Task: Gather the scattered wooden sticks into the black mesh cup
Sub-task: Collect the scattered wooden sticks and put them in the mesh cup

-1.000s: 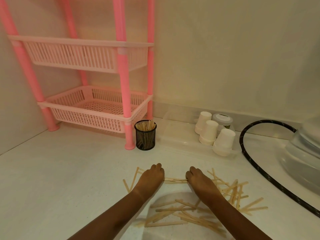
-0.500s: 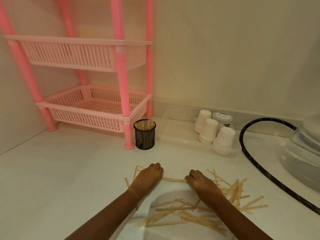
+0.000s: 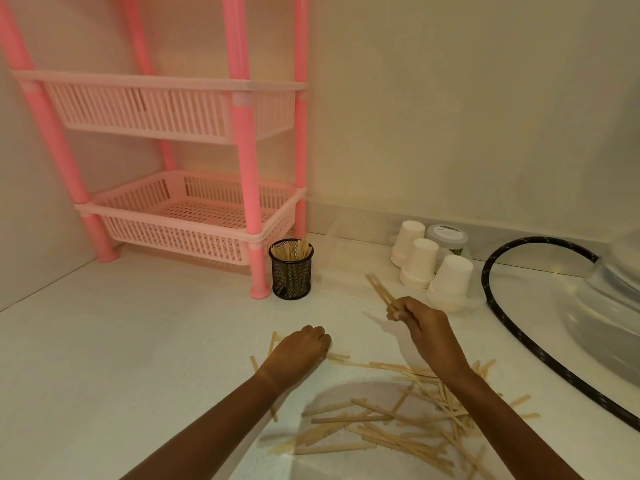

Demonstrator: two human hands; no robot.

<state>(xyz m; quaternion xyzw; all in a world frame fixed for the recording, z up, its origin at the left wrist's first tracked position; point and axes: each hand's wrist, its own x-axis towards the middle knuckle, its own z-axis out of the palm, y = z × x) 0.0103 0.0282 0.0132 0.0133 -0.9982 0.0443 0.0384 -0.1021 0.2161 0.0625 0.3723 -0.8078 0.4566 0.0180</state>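
Note:
A black mesh cup [image 3: 291, 270] stands on the white counter beside a pink rack leg, with several wooden sticks upright in it. My right hand [image 3: 420, 323] is raised above the counter, shut on a few wooden sticks [image 3: 381, 291] that point up and left, to the right of the cup. My left hand [image 3: 301, 351] rests low on the counter, fingers curled over sticks at the pile's left end; whether it grips any is unclear. Many scattered wooden sticks [image 3: 391, 424] lie in front of me, partly under my forearms.
A pink two-tier basket rack [image 3: 187, 216] stands at the back left. Upturned white paper cups [image 3: 450, 282] and a lidded tub [image 3: 446, 235] sit at the back right. A black hose [image 3: 502, 317] curves along the right, beside a clear plastic container [image 3: 609, 317].
My right hand has lifted off the pile with a few sticks and moved up toward the back. My left hand has stayed on the counter, barely shifted.

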